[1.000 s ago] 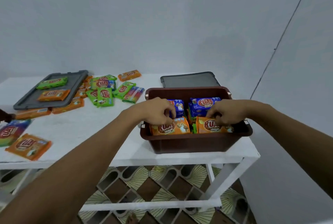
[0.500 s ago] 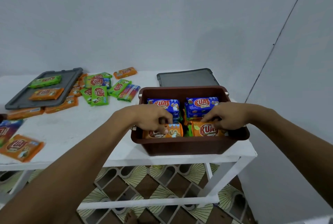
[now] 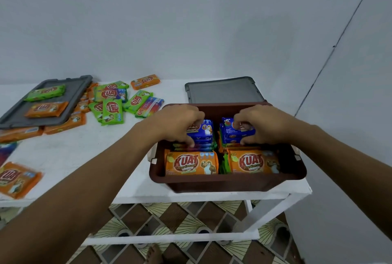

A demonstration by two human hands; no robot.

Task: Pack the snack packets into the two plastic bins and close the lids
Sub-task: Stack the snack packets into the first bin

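**Both hands settle the blue stacks in the back of the bin**

The table (image 3: 63, 153) carries everything, and the loose packets (image 3: 112, 110) lie well off to the left of the left hand (image 3: 178, 123), likely left there for a second bin that does not show here. Just beyond both hands a grey lid (image 3: 222, 90) lies flat behind the brown bin (image 3: 212, 185), probably parked within reach for closing. A second lid (image 3: 17, 115), far left of the hands, serves as a tray for two packets.

The bin sits directly under the hands. The left hand curls around the left blue stack (image 3: 204, 131), fingertips pressing its near edge; the right hand (image 3: 261, 123) clamps the right blue stack (image 3: 233, 134) between thumb and fingers. I judge this to be squaring the stacks so the lid can shut. Just nearer the body than the hands, two orange packets (image 3: 192, 163) lie face up, filling the front row.

The hands cover most of the blue stacks, so their count is unclear. Green packets (image 3: 224, 164) wedge between the orange ones, mostly hidden. The table's left end is cut off, and the packets there are blurred.
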